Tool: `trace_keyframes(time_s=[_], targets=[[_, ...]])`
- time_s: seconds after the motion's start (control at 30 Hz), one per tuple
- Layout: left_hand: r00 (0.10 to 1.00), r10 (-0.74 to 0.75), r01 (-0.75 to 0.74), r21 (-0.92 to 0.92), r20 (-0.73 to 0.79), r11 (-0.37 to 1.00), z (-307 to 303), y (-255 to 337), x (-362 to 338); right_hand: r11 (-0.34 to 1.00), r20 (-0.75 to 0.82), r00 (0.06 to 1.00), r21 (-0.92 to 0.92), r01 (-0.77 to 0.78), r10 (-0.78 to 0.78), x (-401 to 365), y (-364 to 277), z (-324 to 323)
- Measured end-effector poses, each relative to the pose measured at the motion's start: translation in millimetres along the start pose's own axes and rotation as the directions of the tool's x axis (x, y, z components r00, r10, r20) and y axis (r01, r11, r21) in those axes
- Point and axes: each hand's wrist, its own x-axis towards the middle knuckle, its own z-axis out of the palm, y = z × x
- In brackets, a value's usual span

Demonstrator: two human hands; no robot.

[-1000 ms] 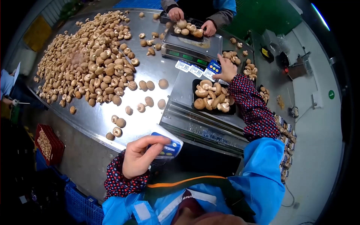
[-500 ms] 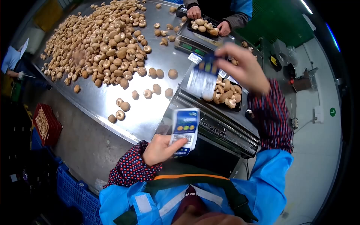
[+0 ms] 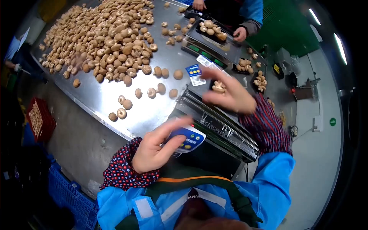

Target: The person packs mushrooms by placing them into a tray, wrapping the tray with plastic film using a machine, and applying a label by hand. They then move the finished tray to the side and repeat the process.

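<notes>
Blue-and-white printed labels (image 3: 193, 140) are held in my left hand (image 3: 151, 149), between thumb and fingers, in front of the black wrapping machine (image 3: 218, 124). My right hand (image 3: 232, 94), slightly blurred, is over the machine's far side with thumb and fingers apart and nothing visible between them. Just left of its fingertips, a blue-and-white label (image 3: 196, 74) lies on the metal table (image 3: 153, 111). Partly hidden under the right hand are mushrooms (image 3: 219, 86) in a black tray.
A large mushroom pile (image 3: 111, 42) covers the table's left part. Across the table, a co-worker's hand (image 3: 240, 34) is beside a scale (image 3: 207, 48) bearing a tray of mushrooms. More filled trays (image 3: 260, 82) stand at the right. A red crate (image 3: 48, 122) is at lower left.
My right hand has moved down and left, and the label it held now lies on the table. My left hand has shifted slightly left, its labels tilted. The co-worker's hands have moved off the tray.
</notes>
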Motion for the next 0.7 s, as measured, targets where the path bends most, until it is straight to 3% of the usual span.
trace_keyframes(time_s=[0.03,0.07,0.13,0.2,0.23,0.33,0.37,0.4,0.47,0.5,0.53,0.6,0.63,0.67,0.7], targets=[[0.998,-0.061,0.061,0.009,0.031,0.998,6,6,3,0.998,0.083,0.996,0.054,-0.016,0.012,-24,-33,-3],[0.99,-0.126,0.125,0.023,0.067,0.992,12,9,8,0.987,0.018,0.993,0.111,0.113,-0.116,-44,-54,5],[0.992,-0.005,-0.028,0.256,0.126,0.966,28,8,16,0.985,-0.017,0.99,-0.101,0.138,-0.14,-74,-73,15],[0.968,0.119,-0.213,0.482,0.219,0.85,44,11,24,0.988,-0.025,0.992,-0.094,0.125,-0.127,-96,-67,18],[0.978,0.122,-0.192,0.522,0.167,0.831,57,14,28,0.985,-0.115,0.98,-0.082,0.154,-0.163,-105,-62,20],[0.964,-0.135,0.014,0.465,0.228,0.885,72,2,41,0.985,-0.118,0.98,-0.092,0.148,-0.158,-127,-56,0],[0.908,-0.316,0.191,0.402,0.274,0.896,75,-23,38,0.988,-0.141,0.984,-0.119,0.095,-0.111,-131,-50,-16],[0.92,-0.195,0.066,0.356,0.341,0.932,83,-35,36,0.989,-0.273,0.961,-0.148,-0.006,-0.035,-136,-35,-40],[0.883,-0.333,0.212,0.352,0.331,0.912,83,-65,23,0.975,-0.447,0.868,0.059,-0.215,0.218,-144,15,-99],[0.874,-0.389,0.33,0.231,0.292,0.915,85,-58,24,0.908,-0.394,0.818,0.167,-0.384,0.419,-147,54,-127],[0.814,-0.47,0.434,0.181,0.342,0.883,80,-52,30,0.905,-0.355,0.836,0.082,-0.418,0.419,-147,96,-143],[0.893,-0.359,0.402,-0.121,0.272,0.908,86,-35,45,0.776,-0.193,0.778,-0.105,-0.622,0.598,-148,175,-151],[0.889,-0.351,0.409,-0.166,0.293,0.897,83,-27,50,0.629,-0.207,0.676,-0.252,-0.735,0.707,-148,209,-142],[0.886,-0.343,0.416,-0.211,0.312,0.884,78,-18,53,0.615,-0.165,0.657,-0.243,-0.75,0.736,-148,240,-130],[0.911,-0.281,0.35,-0.205,0.303,0.914,78,-8,54,0.566,-0.125,0.641,-0.364,-0.74,0.757,-145,245,-120]])
